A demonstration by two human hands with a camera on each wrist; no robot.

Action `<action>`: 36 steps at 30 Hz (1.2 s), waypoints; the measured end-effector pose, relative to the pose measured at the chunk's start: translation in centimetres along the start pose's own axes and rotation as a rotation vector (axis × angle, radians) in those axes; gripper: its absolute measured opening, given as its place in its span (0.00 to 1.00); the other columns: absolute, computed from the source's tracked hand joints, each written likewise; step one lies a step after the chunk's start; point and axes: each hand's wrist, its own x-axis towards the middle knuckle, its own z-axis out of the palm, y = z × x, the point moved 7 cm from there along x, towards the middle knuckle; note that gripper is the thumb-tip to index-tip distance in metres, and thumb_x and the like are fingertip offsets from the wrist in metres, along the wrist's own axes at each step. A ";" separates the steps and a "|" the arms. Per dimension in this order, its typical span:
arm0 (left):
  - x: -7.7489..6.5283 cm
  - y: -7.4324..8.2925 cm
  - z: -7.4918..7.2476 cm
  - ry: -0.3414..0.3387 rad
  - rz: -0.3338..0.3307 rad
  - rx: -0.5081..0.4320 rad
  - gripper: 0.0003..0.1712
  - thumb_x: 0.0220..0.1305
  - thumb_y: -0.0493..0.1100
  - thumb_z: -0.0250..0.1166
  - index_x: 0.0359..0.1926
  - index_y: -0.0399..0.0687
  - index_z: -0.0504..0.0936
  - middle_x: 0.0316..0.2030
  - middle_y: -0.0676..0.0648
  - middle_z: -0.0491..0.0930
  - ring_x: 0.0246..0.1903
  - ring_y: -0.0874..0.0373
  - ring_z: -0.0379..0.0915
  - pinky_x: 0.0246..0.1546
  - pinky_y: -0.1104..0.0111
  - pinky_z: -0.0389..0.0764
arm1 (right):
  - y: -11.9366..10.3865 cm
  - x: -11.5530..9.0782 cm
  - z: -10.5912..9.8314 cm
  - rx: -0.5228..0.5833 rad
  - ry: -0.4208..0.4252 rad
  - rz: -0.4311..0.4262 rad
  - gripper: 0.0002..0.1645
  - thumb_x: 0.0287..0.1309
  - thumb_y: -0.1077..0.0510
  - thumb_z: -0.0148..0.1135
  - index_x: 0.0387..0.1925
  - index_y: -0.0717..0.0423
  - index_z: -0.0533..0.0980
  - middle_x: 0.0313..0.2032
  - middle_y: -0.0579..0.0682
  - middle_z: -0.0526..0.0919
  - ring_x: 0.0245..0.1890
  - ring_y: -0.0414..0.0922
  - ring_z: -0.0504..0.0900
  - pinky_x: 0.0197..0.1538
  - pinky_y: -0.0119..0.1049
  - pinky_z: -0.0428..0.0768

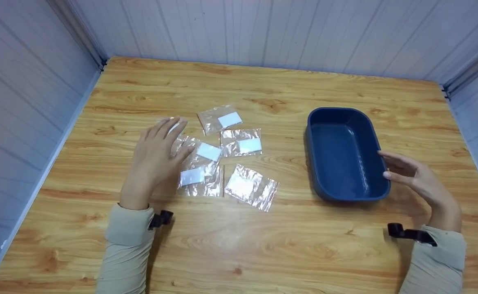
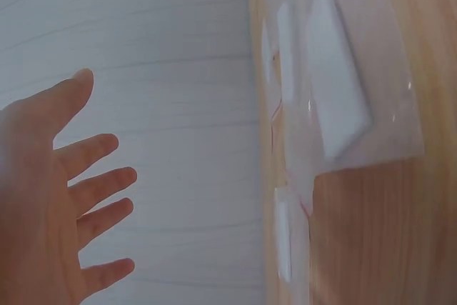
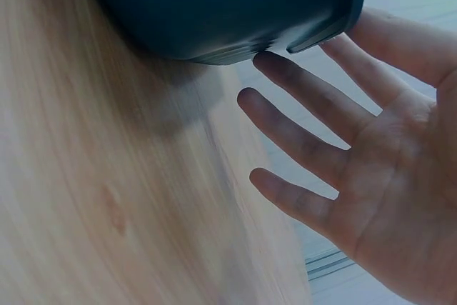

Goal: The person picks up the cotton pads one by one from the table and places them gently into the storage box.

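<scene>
Several small clear plastic bags, each with a white rectangular piece, lie on the wooden table. My left hand (image 1: pixel 153 155) hovers over the leftmost bags with its fingers spread, partly hiding one bag (image 1: pixel 175 125). In the left wrist view, that hand (image 2: pixel 50 198) holds nothing, and a bag with a white piece (image 2: pixel 335 76) appears beyond it. A dark blue rectangular basin (image 1: pixel 345 196) stands at the right. My right hand (image 1: pixel 423 183) reaches its right rim with thumb and fingertips. Seen from the right wrist, the fingers (image 3: pixel 307 133) are extended beside the basin's outer wall (image 3: pixel 228 5).
Between the left hand and the basin lie an upper bag (image 1: pixel 220 119), a middle bag (image 1: pixel 241 142) and a lower bag (image 1: pixel 251 188). Two more bags (image 1: pixel 202 188) overlap near the left thumb. Pale panel walls (image 1: pixel 247 32) border the table (image 1: pixel 239 245) at the back and sides.
</scene>
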 end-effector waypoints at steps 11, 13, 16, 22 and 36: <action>0.8 3.0 2.1 -0.107 0.117 -0.037 0.37 0.71 0.60 0.57 0.75 0.53 0.62 0.73 0.44 0.61 0.71 0.44 0.54 0.70 0.46 0.51 | -0.2 -0.1 -0.1 0.001 0.003 0.018 0.32 0.69 0.62 0.59 0.72 0.58 0.64 0.66 0.46 0.71 0.57 0.29 0.73 0.53 0.20 0.71; 0.9 3.7 2.4 -0.123 0.144 -0.047 0.37 0.71 0.60 0.58 0.75 0.53 0.62 0.72 0.45 0.61 0.71 0.44 0.54 0.71 0.47 0.50 | -0.3 -0.1 -0.1 0.013 0.001 0.006 0.32 0.69 0.64 0.58 0.72 0.59 0.64 0.65 0.44 0.72 0.57 0.30 0.74 0.54 0.20 0.72; 1.0 4.7 3.0 -0.141 0.189 -0.087 0.37 0.70 0.59 0.59 0.74 0.53 0.63 0.72 0.46 0.62 0.71 0.45 0.54 0.71 0.47 0.50 | -0.3 0.0 -0.2 0.018 0.001 0.005 0.32 0.69 0.64 0.58 0.72 0.59 0.64 0.64 0.40 0.72 0.57 0.29 0.74 0.53 0.20 0.72; 0.8 6.5 4.2 -0.181 0.252 -0.212 0.35 0.70 0.59 0.59 0.73 0.52 0.66 0.72 0.49 0.63 0.70 0.47 0.57 0.69 0.47 0.55 | 0.0 0.0 -0.1 -0.012 0.002 0.038 0.32 0.69 0.61 0.59 0.72 0.56 0.64 0.65 0.43 0.71 0.56 0.28 0.73 0.51 0.20 0.73; 0.8 10.0 5.9 -0.331 0.324 -0.283 0.35 0.68 0.60 0.61 0.72 0.57 0.67 0.70 0.49 0.66 0.71 0.50 0.56 0.71 0.52 0.53 | 0.1 0.0 0.0 -0.032 0.005 0.051 0.32 0.70 0.59 0.59 0.72 0.55 0.63 0.66 0.46 0.71 0.56 0.28 0.73 0.51 0.19 0.72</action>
